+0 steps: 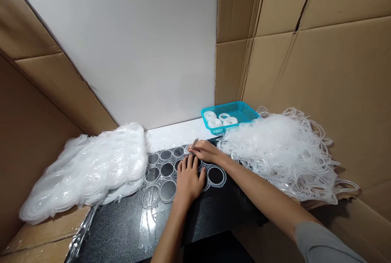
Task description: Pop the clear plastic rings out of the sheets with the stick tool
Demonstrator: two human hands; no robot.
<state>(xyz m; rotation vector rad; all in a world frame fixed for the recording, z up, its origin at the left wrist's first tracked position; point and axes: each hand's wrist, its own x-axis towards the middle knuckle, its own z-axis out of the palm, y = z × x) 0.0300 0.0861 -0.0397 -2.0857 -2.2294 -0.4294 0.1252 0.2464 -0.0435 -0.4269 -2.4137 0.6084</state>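
Observation:
On the dark speckled table lies a sheet of translucent rings, joined in rows. My left hand lies flat on it with fingers spread, pressing the rings from the near side. Just beyond its fingertips, my right hand is closed in a pinch on a thin pale flat tool, tilted up from the sheet's far part. The tool's lower end is hidden by my fingers, so its exact kind cannot be made out. Part of the sheet is covered by both hands.
A thick pile of clear ring sheets stands on the left. Loose thin ring strips heap up on the right. Behind, a turquoise basket holds several stacks of white rings. Cardboard walls flank the table.

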